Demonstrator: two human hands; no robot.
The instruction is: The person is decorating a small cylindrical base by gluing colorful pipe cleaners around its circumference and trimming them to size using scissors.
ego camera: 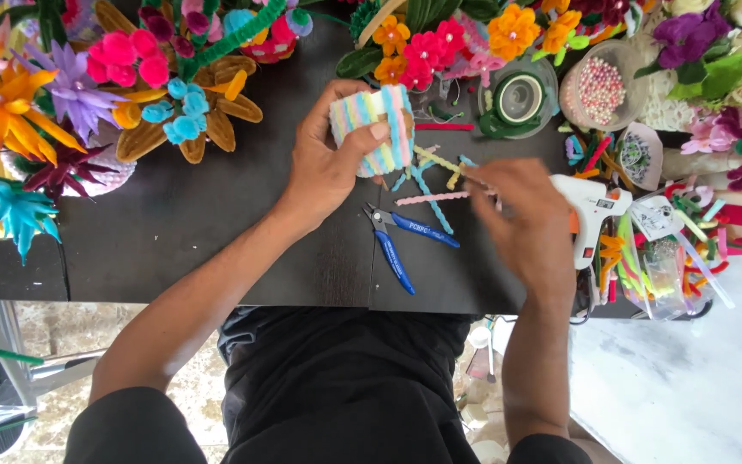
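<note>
1. Pastel pipe-cleaner cup (pixel 377 129): a small striped cylinder in yellow, pink, blue and green, held above the black table (pixel 216 223) at top centre, long axis roughly upright and tipped slightly.
2. Left hand (pixel 328 159): grasping the cup, thumb across its front, fingers wrapped behind.
3. Right hand (pixel 521 219): at about 4 o'clock from the cup, fingers curled and blurred; it seems to pinch a pastel pipe cleaner (pixel 431 198), but the grip cannot be told for sure.
4. Key relation: the loose pipe cleaner lies nearly horizontal, running from the right hand's fingertips toward 9 o'clock, just under the cup. Right hand is nearer to it.
5. Blue-handled pliers (pixel 401 236): flat on the table at 6 o'clock from the cup, between both hands, untouched.
6. White glue gun (pixel 590 206): at 3 o'clock, just beside the right hand.
7. Pipe-cleaner flowers (pixel 122 77) crowd the 9 to 12 o'clock edge; bead tub (pixel 601 86) at 2 o'clock.
</note>
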